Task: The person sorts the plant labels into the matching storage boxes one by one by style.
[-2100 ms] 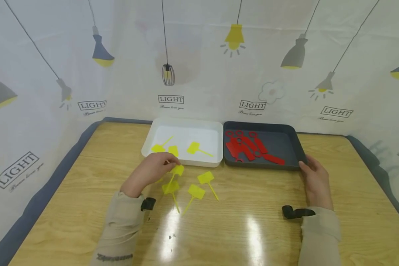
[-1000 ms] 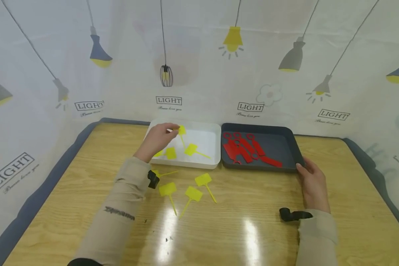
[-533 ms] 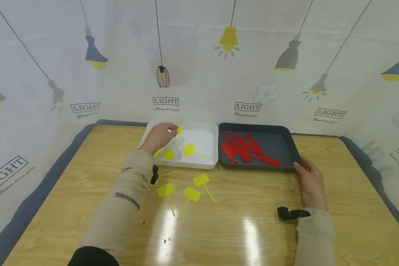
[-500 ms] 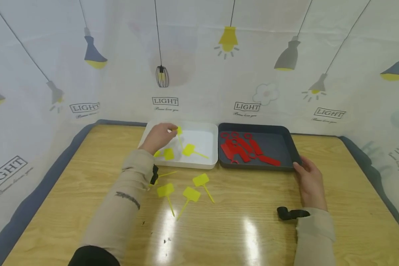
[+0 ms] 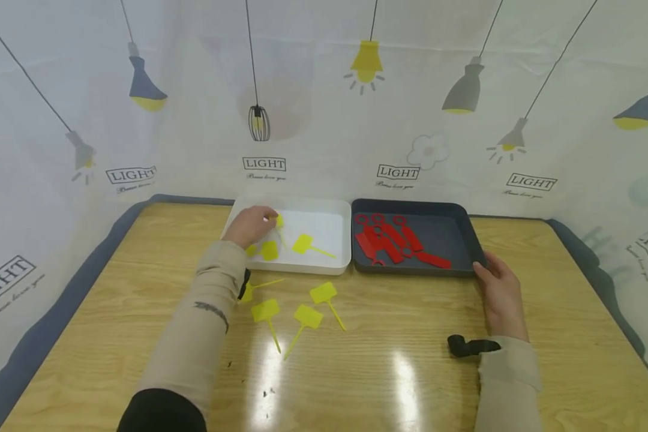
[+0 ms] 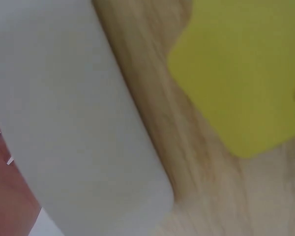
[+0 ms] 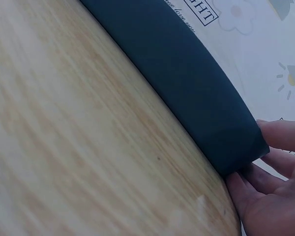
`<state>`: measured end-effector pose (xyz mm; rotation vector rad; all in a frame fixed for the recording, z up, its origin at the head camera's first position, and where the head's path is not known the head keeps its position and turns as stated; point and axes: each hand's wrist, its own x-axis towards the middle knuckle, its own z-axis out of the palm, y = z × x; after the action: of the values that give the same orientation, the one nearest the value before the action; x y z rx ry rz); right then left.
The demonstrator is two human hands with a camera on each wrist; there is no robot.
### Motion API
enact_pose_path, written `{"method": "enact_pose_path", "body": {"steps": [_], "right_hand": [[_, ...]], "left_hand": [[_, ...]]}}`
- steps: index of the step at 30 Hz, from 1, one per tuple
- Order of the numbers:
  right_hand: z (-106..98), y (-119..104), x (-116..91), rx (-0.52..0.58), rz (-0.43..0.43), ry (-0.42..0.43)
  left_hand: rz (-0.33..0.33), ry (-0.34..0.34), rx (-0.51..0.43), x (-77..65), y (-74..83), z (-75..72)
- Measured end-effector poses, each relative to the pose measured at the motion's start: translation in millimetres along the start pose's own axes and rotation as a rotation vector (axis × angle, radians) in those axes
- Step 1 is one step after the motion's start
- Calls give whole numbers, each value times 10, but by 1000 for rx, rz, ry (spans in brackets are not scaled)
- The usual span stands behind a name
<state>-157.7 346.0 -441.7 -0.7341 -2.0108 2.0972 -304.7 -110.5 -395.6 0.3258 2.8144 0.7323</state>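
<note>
My left hand [image 5: 251, 228] is over the left part of the white tray [image 5: 302, 268], its thumb and fingertips pinching a yellow T-shaped plant label [image 5: 280, 221] with the stem slanting down. Other yellow labels [image 5: 303, 243] lie inside this tray. In the left wrist view the tray's wall [image 6: 83, 128] covers most of the hand, and a yellow label [image 6: 246, 73] shows on the table. At the near right corner of the dark grey tray [image 5: 448, 237], my right hand [image 5: 502, 297] grips the edge, thumb at the rim and fingers around the outside. Flat red tags with ring ends [image 5: 391, 240] fill that tray's left half.
Several yellow labels [image 5: 324, 293] lie on the wooden table [image 5: 378, 372] in front of the white tray, close to my left forearm. Both trays stand side by side against a printed backdrop [image 5: 324, 120] at the table's far edge.
My left hand has carried a yellow label from in front of the white tray up over it, then slightly left and down. The right hand keeps its grip at the dark tray's corner.
</note>
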Motion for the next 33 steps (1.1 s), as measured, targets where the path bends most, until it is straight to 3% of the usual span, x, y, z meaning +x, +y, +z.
{"method": "enact_pose_path", "body": {"steps": [8,20,33], "right_hand": [[-2,17,-2,3,8,8],[-3,3,18,9,8,-2],[-9,-17,22,23,10,-1]], "left_hand": [[-19,-73,47,43,-1,58],[-16,-108,92,67,13,59],[-35,-140,85,1,45,35]]}}
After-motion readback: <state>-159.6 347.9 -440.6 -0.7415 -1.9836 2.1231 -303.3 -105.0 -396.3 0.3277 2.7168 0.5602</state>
